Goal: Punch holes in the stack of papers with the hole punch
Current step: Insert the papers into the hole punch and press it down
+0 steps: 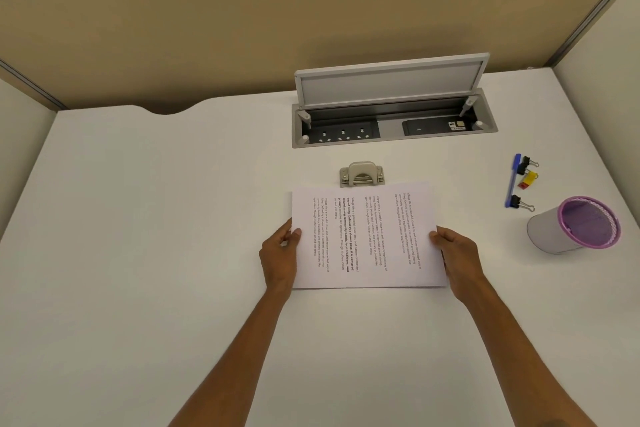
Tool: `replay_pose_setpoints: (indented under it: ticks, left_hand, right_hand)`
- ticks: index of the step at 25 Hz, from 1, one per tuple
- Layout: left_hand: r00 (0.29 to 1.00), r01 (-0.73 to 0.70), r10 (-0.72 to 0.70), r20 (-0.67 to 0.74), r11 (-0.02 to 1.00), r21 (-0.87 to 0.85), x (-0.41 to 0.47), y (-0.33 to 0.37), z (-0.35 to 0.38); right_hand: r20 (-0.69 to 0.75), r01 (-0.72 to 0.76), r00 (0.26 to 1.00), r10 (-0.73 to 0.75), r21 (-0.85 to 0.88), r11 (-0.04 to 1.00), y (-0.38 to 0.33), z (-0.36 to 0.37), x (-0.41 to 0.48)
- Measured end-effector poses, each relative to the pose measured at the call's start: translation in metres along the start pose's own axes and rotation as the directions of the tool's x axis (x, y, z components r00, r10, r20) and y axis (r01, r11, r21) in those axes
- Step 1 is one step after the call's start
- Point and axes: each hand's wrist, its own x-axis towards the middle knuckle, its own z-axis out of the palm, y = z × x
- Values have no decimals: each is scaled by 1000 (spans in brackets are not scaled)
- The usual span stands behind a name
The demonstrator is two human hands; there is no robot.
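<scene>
A stack of white printed papers point(367, 236) is held sideways over the white desk point(156, 236), text running top to bottom. My left hand point(280, 256) grips its left edge, thumb on top. My right hand point(457, 260) grips its right edge the same way. A beige hole punch point(362, 174) stands just beyond the far edge of the papers, and that edge reaches or overlaps the punch's front. I cannot tell whether the paper is inside the slot.
An open cable box with sockets point(393, 125) is set in the desk behind the punch. At the right lie a blue pen point(512, 180), black binder clips point(521, 201) and a yellow clip point(529, 178). A purple-rimmed mesh pen cup point(575, 225) lies tilted there.
</scene>
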Motion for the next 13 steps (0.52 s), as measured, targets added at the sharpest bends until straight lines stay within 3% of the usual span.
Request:
replay_pose_setpoints:
  ticks: [8,13]
  left_hand:
    - [998,53,-51,-37,997,56,24,-1,-1]
    - [989,136,-136,-63,991,-13,28,0,2]
  right_hand:
    - [-62,55,996,-56,-27,998,-6,3,12]
    - [-116,34,993,-33,5,999,-2,2,21]
